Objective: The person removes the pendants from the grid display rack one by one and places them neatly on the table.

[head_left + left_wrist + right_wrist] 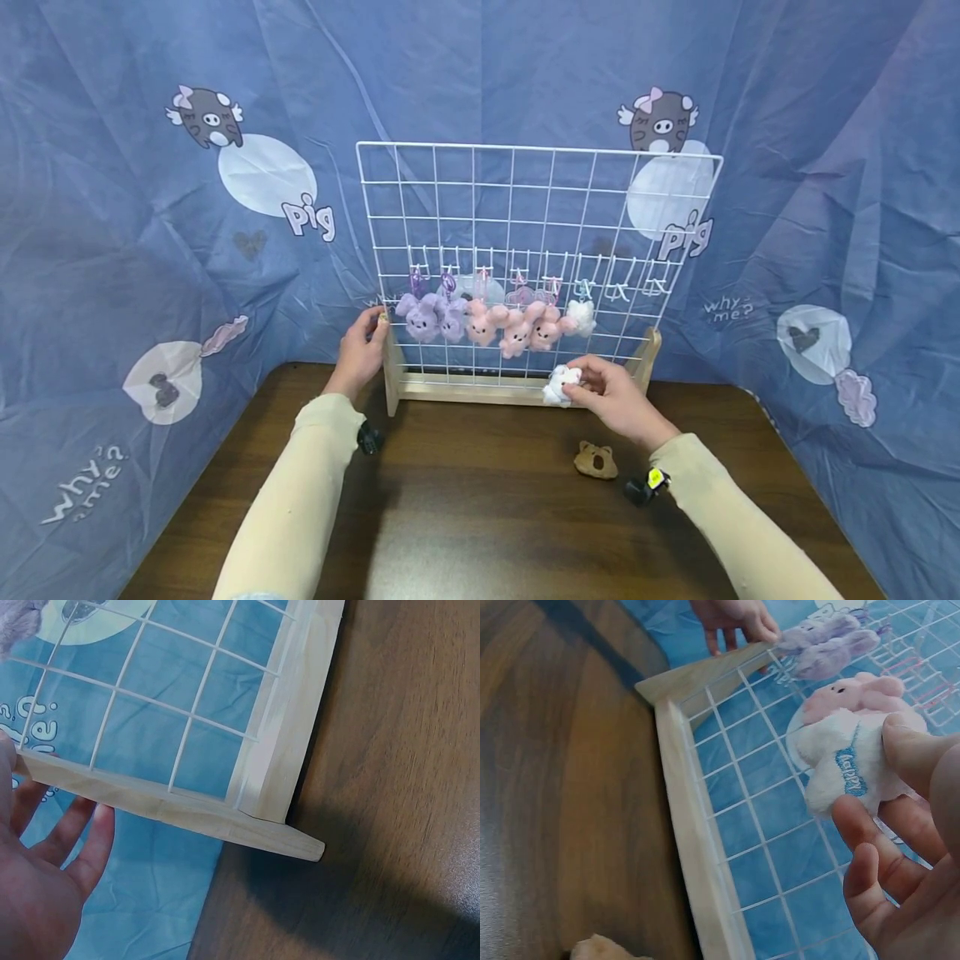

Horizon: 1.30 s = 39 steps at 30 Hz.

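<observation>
My right hand (618, 402) pinches a small white plush charm (557, 388) between thumb and fingers, low in front of the wire grid rack (495, 200). Blue lettering on the charm's fabric shows in the right wrist view, where its white body (829, 780) overlaps a pink plush. On the far left, my left hand (360, 352) grips the rack's wooden side post (150, 796), fingertips against its edge. Purple plush charms (422, 319), pink ones (517, 332) and one white charm (581, 318) hang in a row from hooks on the grid.
Two hooks at the row's right end, one of them a white hook (655, 285), carry no charm. A brown plush charm (596, 461) lies on the dark wooden table (480, 517) near my right wrist. Blue patterned cloth (300, 67) hangs behind and at both sides.
</observation>
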Each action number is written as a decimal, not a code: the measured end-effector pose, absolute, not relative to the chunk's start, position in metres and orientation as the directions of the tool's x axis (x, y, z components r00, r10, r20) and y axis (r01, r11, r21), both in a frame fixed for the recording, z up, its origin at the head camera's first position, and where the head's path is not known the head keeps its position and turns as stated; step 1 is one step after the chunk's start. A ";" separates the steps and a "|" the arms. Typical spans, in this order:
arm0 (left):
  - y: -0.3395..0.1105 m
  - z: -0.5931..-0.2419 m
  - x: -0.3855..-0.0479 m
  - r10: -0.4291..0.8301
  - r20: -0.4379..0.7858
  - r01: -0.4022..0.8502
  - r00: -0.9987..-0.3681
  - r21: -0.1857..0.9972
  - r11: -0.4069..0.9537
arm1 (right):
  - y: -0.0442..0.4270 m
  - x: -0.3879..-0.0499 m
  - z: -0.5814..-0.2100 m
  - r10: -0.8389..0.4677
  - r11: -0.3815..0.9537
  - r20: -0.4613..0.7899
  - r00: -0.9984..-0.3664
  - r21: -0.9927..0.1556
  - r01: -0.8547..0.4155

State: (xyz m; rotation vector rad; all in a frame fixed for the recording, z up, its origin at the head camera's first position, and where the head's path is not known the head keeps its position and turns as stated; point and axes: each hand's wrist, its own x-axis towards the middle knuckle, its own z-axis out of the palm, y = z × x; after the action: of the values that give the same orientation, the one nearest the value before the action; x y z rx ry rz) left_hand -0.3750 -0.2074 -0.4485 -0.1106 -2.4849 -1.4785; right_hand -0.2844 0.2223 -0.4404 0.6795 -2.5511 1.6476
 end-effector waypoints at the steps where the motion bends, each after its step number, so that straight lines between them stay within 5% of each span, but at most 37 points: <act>1: -0.207 -0.448 -0.375 -0.060 0.254 0.194 -0.965 0.854 0.482 | 0.222 -0.284 -0.442 -0.346 0.348 0.248 -0.905 -0.862 -0.369; 39: -0.207 -0.451 -0.378 -0.071 0.258 0.192 -0.964 0.853 0.485 | 0.216 -0.288 -0.504 -0.390 0.525 0.107 -0.915 -0.790 -0.316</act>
State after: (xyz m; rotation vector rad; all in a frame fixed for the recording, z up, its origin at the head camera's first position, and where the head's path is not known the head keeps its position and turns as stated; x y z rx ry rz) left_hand -0.3783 -0.2074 -0.4508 -0.1035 -2.4750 -1.4705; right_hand -0.2881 0.2165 -0.5036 0.6531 -2.8153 1.4312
